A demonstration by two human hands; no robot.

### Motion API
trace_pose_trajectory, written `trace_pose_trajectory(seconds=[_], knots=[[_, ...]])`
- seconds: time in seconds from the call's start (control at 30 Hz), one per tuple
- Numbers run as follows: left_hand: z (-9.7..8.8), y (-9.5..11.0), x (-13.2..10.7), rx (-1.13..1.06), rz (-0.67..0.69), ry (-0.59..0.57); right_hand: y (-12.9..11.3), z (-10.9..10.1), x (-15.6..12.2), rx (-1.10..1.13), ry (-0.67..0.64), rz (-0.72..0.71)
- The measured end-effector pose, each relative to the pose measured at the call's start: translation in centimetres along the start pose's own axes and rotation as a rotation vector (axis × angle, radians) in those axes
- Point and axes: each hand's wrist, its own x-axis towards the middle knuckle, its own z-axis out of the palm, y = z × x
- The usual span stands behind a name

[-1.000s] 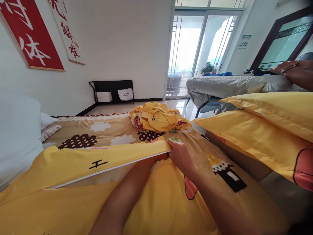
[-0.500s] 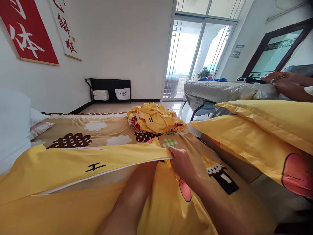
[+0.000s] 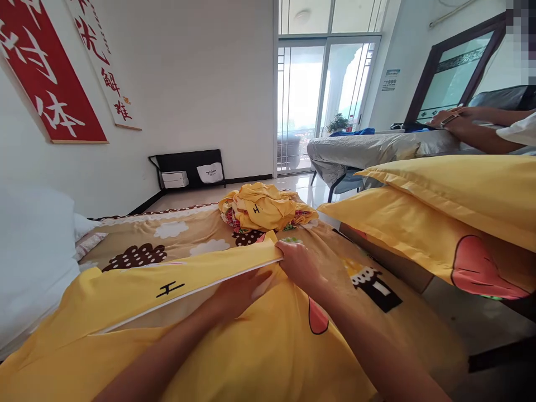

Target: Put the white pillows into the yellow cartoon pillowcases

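Observation:
A yellow pillowcase point(image 3: 138, 296) with a white-edged opening and a black H-like mark lies stretched across the bed before me. My right hand point(image 3: 299, 261) is closed on the far right corner of its upper edge, holding that edge up. Inside the opening, under the raised layer, my left hand point(image 3: 245, 290) reaches toward the same corner. Its fingers look stretched out and a little blurred, with nothing visible in them. A pink carrot print point(image 3: 318, 317) shows on the cloth below my right wrist. To the left stands a large white pillow point(image 3: 36, 262) without a cover.
A crumpled pile of yellow bedding point(image 3: 268, 206) sits at the bed's far end. Two yellow-covered pillows point(image 3: 419, 218) are stacked on the right. Behind them, another person's hands point(image 3: 450, 120) rest by a plastic-covered table point(image 3: 360, 153). The brown patterned bedspread point(image 3: 335, 251) lies beneath.
My left hand has come into view within the opening, its forearm now slanting in from lower left. My right hand keeps the corner. The view has shifted slightly.

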Motion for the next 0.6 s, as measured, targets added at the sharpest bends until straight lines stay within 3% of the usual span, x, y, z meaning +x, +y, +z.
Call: trace_pose_trajectory(seconds=[0.1,0.17,0.27,0.47,0.53,0.6], knots=[[-0.5,0.0,-2.6,0.068,-0.013,-0.089,-0.5,-0.3,0.2,0.031,0.013,0.001],[-0.4,0.3,-2.7,0.111,0.022,-0.092,-0.9,-0.6,0.2,0.068,0.027,-0.019],[0.4,0.3,-0.5,0.134,0.109,-0.047,-1.2,-0.9,0.0,0.126,0.050,-0.046],[2.6,-1.9,4.2,0.154,-0.050,-0.137,-0.4,-0.4,0.0,0.122,0.071,-0.011],[2.4,-2.1,4.7,0.080,0.026,-0.099,-0.1,-0.1,0.2,0.102,0.045,-0.006],[1.9,-1.8,5.0,-0.011,0.088,0.020,0.1,0.0,0.5,0.087,0.014,-0.003]])
